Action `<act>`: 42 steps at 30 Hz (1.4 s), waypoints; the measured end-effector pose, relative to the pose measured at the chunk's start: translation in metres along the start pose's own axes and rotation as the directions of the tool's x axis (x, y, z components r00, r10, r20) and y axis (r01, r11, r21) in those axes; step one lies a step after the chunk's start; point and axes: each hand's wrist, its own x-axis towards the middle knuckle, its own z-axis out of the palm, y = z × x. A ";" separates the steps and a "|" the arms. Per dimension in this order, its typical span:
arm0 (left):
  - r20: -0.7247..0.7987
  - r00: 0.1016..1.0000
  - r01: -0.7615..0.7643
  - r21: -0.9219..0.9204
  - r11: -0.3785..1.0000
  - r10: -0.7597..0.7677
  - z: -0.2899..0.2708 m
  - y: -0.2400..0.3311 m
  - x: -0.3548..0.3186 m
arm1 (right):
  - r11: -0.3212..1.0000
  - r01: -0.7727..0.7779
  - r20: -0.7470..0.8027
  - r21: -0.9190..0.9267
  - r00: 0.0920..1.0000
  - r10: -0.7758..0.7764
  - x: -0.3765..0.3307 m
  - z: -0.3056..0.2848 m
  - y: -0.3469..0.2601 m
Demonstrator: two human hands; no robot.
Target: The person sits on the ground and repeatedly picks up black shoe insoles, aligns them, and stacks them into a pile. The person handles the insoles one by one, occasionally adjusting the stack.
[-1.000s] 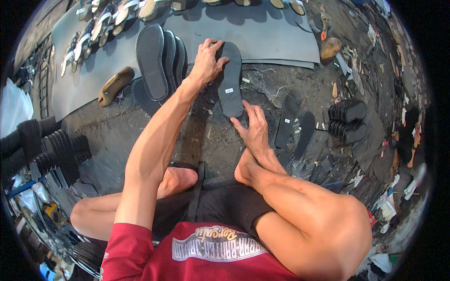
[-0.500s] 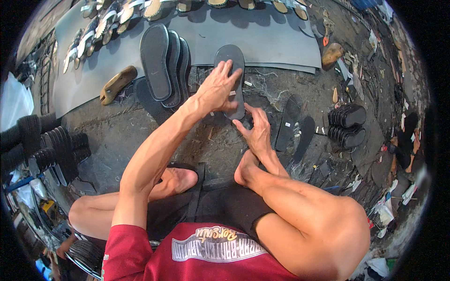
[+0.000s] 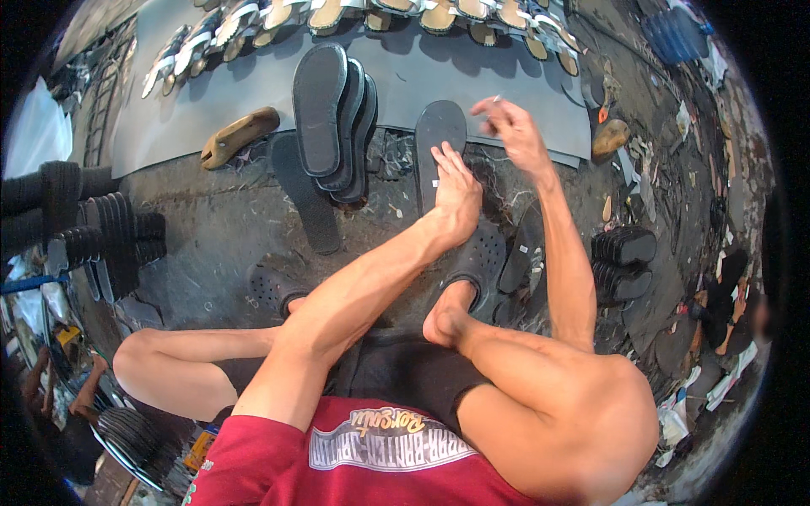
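Note:
A dark shoe sole [image 3: 440, 122] lies lengthwise on the ground in front of me. My left hand [image 3: 457, 192] rests over its middle and right edge, fingers stretched out flat and covering part of it. Just right of the sole's far end, my right hand [image 3: 516, 139] is raised with bent fingers. Its fingertips are smeared by motion, so whether they hold anything small is hidden. Left of the sole, several rimmed dark soles [image 3: 319, 110] lie overlapped, and a flat black sole piece [image 3: 305, 198] sticks out from beneath them.
Rows of sandals [image 3: 325, 15] stand on a grey sheet [image 3: 253, 80] at the back. Wooden shoe lasts [image 3: 240, 137] lie at both sides. Black sole stacks stand left [image 3: 110, 244] and right [image 3: 624, 246]. A dark clog [image 3: 479, 257] is on my right foot. Scraps litter the right side.
My right hand has left the sole's near end and lifted forward to beside its far end. My left hand has settled flat on the sole. The whole view has shifted somewhat.

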 end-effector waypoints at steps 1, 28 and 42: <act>0.012 1.000 0.016 0.013 1.000 -0.016 0.002 0.003 0.001 | 1.000 0.028 0.092 0.001 0.995 -0.028 0.012 0.011 -0.001; -0.155 0.979 0.087 -0.288 0.954 -0.136 0.015 -0.034 -0.015 | 0.726 0.182 -0.063 -0.663 0.953 -0.297 0.031 0.045 0.017; -0.193 0.976 0.007 -0.442 0.897 -0.103 0.014 -0.067 -0.018 | 0.636 0.175 -0.036 -0.752 0.952 -0.305 -0.191 0.109 -0.012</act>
